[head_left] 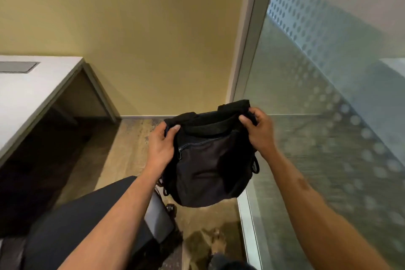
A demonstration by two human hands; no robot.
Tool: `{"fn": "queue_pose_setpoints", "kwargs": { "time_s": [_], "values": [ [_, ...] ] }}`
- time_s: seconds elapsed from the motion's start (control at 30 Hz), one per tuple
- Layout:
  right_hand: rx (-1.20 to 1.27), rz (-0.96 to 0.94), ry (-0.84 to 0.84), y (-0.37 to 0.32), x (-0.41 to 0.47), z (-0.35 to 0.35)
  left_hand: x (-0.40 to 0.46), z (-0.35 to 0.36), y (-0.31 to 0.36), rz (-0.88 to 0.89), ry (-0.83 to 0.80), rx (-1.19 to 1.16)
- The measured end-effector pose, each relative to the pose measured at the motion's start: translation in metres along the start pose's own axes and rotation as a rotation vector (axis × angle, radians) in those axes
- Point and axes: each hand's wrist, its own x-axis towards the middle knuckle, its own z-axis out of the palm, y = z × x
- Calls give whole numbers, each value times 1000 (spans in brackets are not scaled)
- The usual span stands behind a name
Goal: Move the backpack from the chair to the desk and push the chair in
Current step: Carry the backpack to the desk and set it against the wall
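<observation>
Black cloth bunches under both grips as the backpack hangs in the air, left hand and right hand clamped on its top corners, with the desk well off to the left, nearer the left hand.

To your left the pale desk carries only a grey inset panel near its back edge; below, the mottled tan floor bears the dark chair.
</observation>
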Motion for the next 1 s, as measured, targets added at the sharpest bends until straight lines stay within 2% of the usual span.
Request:
{"fn": "queue_pose_setpoints", "kwargs": {
  "time_s": [0.27,0.43,0.83,1.0],
  "values": [
    [66,71,-126,24,96,40,84,1,-9,-58,54,107],
    [91,88,-221,29,153,77,129,-2,-7,-64,131,90],
    [134,116,-349,38,290,193,272,-49,-46,-148,224,152],
    [142,110,-395,35,337,241,319,-75,-56,-202,328,217]
  ]
}}
